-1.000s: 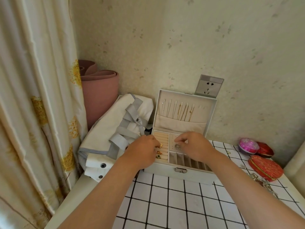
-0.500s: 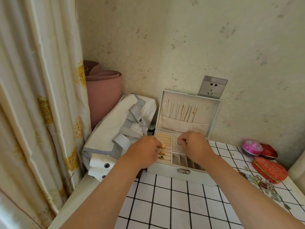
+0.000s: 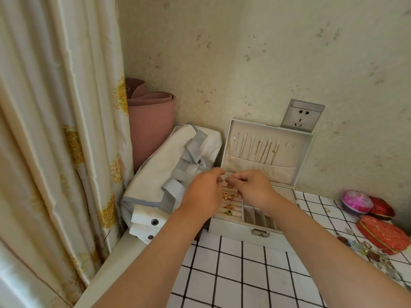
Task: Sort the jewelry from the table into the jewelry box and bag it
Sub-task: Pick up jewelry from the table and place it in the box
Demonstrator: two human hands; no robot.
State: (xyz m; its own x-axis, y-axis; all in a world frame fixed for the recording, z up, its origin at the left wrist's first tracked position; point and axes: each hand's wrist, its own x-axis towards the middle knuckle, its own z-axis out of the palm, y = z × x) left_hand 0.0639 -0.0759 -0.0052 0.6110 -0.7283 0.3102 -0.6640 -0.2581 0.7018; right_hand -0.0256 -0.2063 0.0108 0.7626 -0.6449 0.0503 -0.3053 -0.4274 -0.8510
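Checked table, wall corner. Left hand, right hand: fingers curled, both pinching one small jewel over open box. Three rings inside, at hands' 6 o'clock. One bag at box's 9.

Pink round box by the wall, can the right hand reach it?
Probably yes. Only tablecloth and a tiny ring lie before the pink round box, but the right hand is pinching a small trinket, so its grip is busy.

Gridded table with jewelry box, bag
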